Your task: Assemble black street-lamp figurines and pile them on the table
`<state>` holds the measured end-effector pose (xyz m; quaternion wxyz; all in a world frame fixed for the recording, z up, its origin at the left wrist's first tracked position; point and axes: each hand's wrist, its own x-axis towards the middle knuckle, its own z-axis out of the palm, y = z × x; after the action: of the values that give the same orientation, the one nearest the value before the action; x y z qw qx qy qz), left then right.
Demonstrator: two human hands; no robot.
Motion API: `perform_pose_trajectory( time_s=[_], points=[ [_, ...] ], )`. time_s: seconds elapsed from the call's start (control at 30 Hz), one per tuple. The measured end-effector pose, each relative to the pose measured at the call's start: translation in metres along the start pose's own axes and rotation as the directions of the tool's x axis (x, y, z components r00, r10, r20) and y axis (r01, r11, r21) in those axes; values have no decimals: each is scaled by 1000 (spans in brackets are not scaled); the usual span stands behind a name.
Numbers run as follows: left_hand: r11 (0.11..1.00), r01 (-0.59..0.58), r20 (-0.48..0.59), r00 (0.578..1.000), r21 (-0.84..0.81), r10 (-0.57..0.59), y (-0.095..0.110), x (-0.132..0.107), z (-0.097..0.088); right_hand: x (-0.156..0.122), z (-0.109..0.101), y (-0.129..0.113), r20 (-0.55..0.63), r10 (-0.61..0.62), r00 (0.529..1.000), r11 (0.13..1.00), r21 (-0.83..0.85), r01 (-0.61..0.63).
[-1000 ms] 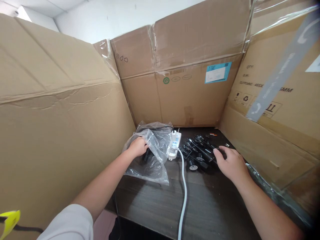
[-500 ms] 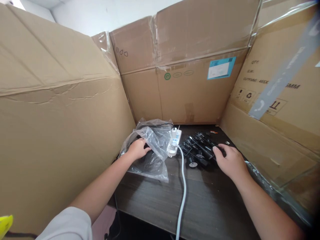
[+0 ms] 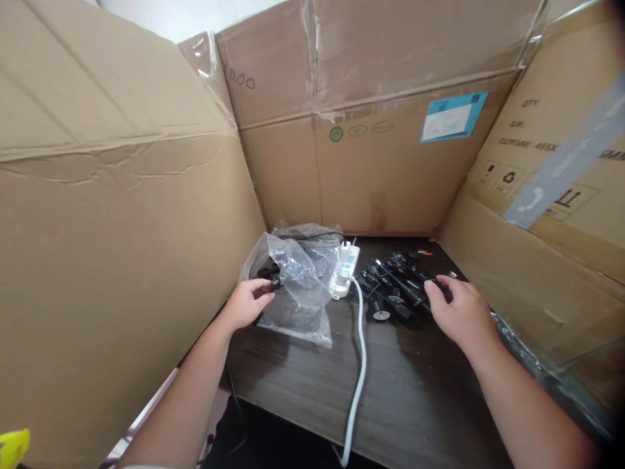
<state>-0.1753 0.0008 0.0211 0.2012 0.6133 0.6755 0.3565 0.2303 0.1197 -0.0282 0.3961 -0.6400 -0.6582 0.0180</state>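
Observation:
My left hand (image 3: 248, 303) pinches a small black part (image 3: 269, 281) at the left edge of a crumpled clear plastic bag (image 3: 297, 280) that lies on the dark wooden table (image 3: 390, 384). My right hand (image 3: 459, 314) rests palm down on the right side of a pile of black plug-like parts (image 3: 393, 290), with its fingers curled over them. Between bag and pile lies a white power strip (image 3: 346, 273), and its white cable (image 3: 359, 384) runs toward me off the front edge of the table.
Tall cardboard boxes wall the table in on the left (image 3: 112, 247), at the back (image 3: 371, 130) and on the right (image 3: 551, 215). Clear plastic wrap (image 3: 537, 371) lies along the foot of the right box. A yellow object (image 3: 12, 446) shows at the bottom left corner.
My left hand has slid from the top of the bag to its left edge and now pinches a black part. The right hand has hardly moved. The camera tilted down slightly.

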Motion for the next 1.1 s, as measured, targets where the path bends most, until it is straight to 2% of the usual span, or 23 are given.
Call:
perform_pose_trajectory(
  time_s=[0.07, 0.13, 0.2, 0.27, 0.33, 0.37, 0.47, 0.53, 0.57, 0.63, 0.73, 0.8, 0.87, 0.93, 1.0, 1.07, 1.1],
  points=[
    [992, 50, 14, 999, -114, -49, -3, -19, -8, 0, -2, -1, -24, -10, 1000, 1000, 8, 10],
    [944, 112, 59, 993, -311, -98, -8, -36, -15, -1, -4, -3, -36, -9, 999, 1000, 22, 9],
    [812, 128, 91, 992, -570, -92, -9, -49, -16, -3, -7, -7, -39, -7, 999, 999, 45, 9],
    [614, 78, 61, 997, -786, -49, -4, -58, -10, -6, -10, -14, -48, -25, 999, 997, 77, 28],
    [432, 34, 18, 999, -901, -40, 9, -64, 4, -12, -13, -24, -87, -68, 994, 990, 119, 78],
    [381, 40, 21, 998, -924, -54, 18, -66, 15, -16, -16, -30, -114, -100, 988, 982, 147, 116],
    [335, 131, 101, 989, -933, -107, 47, -70, 51, -32, -24, -52, -144, -236, 961, 921, 282, 268],
    [334, 173, 143, 983, -926, -115, 63, -73, 76, -46, -30, -67, -3, -350, 937, 838, 446, 315],
    [334, 177, 148, 983, -926, -112, 69, -75, 86, -53, -32, -75, 123, -412, 903, 782, 556, 281],
    [345, 171, 147, 985, -923, -94, 76, -78, 105, -66, -35, -88, 341, -497, 798, 678, 727, 111],
    [392, 161, 163, 986, -906, -27, 79, -81, 122, -81, -35, -103, 506, -576, 642, 521, 832, -189],
    [417, 159, 185, 982, -895, 22, 79, -82, 128, -87, -34, -108, 568, -558, 605, 493, 813, -308],
    [417, 168, 201, 979, -893, 36, 78, -84, 132, -90, -34, -111, 601, -516, 611, 513, 787, -342],
    [397, 199, 217, 976, -896, -1, 79, -84, 133, -91, -33, -111, 562, -512, 649, 559, 792, -245],
    [363, 263, 255, 964, -894, -69, 81, -84, 134, -92, -32, -110, 415, -567, 712, 602, 798, 15],
    [330, 314, 289, 949, -890, -124, 84, -84, 134, -92, -31, -108, 247, -646, 723, 607, 741, 289],
    [321, 323, 294, 946, -890, -136, 85, -84, 134, -93, -31, -107, 195, -672, 714, 598, 712, 368]
  ],
)
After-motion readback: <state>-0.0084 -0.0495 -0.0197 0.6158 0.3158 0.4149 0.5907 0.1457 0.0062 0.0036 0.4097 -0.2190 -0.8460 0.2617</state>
